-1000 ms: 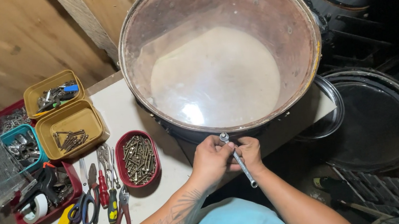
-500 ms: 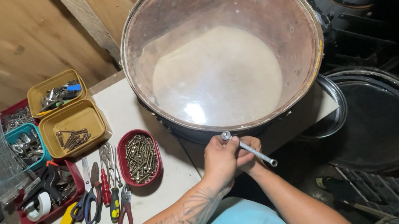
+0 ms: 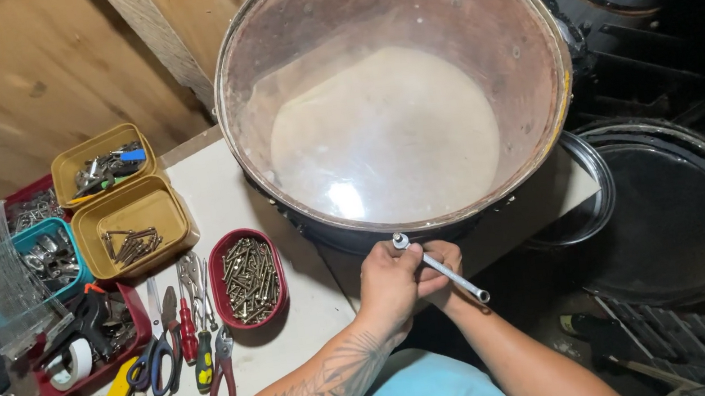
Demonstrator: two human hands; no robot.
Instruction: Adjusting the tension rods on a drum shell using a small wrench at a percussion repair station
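Drum key (image 3: pixel 440 268), a slim silver rod, sits at the bench's front edge against the drum (image 3: pixel 398 92) rim. Both hands meet there: left hand (image 3: pixel 391 284) fingers curl around its top, right hand (image 3: pixel 439 273) fingers pinch the shaft.

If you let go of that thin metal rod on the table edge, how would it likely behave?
The metal rod, pinched between the left hand and right hand, looks straight and stiff, so it probably won't flex. Being round and smooth, it would likely roll and feel slippery. Half of it hangs past the table edge, so it might drop.
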